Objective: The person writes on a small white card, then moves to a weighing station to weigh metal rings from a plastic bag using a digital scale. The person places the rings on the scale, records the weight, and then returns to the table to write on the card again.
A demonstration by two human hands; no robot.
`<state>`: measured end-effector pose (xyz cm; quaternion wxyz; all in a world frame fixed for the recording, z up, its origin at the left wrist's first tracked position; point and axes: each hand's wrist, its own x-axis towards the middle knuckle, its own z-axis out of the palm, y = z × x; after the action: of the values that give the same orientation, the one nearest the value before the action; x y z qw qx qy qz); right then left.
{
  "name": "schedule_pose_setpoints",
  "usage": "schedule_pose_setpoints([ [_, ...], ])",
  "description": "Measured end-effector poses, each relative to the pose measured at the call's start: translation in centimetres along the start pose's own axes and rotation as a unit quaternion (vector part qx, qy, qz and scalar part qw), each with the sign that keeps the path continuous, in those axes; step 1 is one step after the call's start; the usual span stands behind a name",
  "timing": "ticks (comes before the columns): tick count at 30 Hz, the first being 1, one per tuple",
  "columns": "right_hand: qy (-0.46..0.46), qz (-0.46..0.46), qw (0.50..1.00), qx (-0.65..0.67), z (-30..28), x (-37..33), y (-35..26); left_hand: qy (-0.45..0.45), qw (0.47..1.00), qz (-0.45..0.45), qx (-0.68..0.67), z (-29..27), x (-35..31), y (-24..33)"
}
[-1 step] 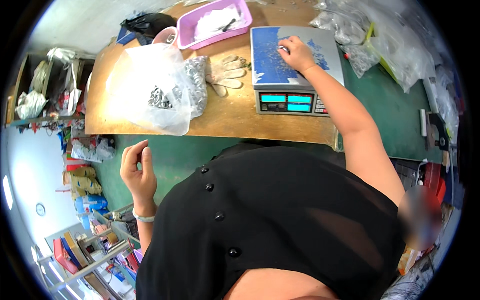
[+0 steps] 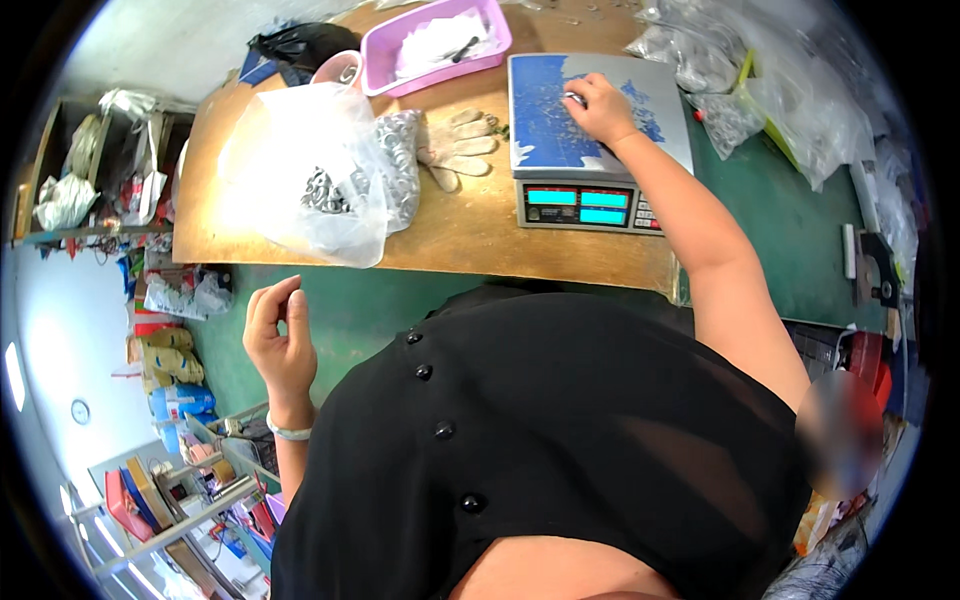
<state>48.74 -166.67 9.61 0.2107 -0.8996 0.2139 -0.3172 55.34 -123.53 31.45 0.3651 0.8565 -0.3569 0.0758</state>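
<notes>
My right hand (image 2: 604, 108) is closed over the weighing plate of a digital scale (image 2: 575, 201), whose blue surface coating is worn and peeling. A small shiny metal piece (image 2: 575, 98) shows at its fingertips; its exact kind is hidden. To the left, my left hand (image 2: 279, 335) is raised in front of the table edge, fingers loosely bent and thumb apart, with nothing seen in it. Beyond it, a clear plastic bag (image 2: 290, 150) lies open on the table with small grey metal parts (image 2: 325, 193) inside. Beside that stands a filled bag of similar parts (image 2: 399, 165).
A white work glove (image 2: 460, 150) lies between the bags and the scale. Behind are a pink basket (image 2: 378, 60) with white contents, a pink cup (image 2: 330, 70) and a black bag (image 2: 305, 45). Clear plastic bags (image 2: 800, 100) are heaped on the green surface (image 2: 740, 220) at right.
</notes>
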Motion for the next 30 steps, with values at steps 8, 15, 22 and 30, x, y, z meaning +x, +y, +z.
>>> schedule_pose_setpoints([
  [8, 0.009, 0.042, 0.997, 0.058, -0.1, 0.8, 0.4, 0.001, 0.999, 0.015, 0.030, -0.4, -0.2, 0.4],
  [15, 0.031, 0.327, 0.827, 0.457, -0.9, 1.9, 1.5, -0.008, 0.999, 0.022, 0.037, -0.4, -0.2, 0.8],
  [22, 0.049, 0.398, 0.638, 0.658, -3.2, 1.2, 0.9, -0.037, 0.996, 0.067, 0.050, 1.0, 2.0, 2.4],
  [30, -0.046, 0.349, 0.514, 0.782, -4.8, 0.9, -2.3, -0.109, 0.986, 0.125, 0.023, 3.9, 4.8, 4.0],
])
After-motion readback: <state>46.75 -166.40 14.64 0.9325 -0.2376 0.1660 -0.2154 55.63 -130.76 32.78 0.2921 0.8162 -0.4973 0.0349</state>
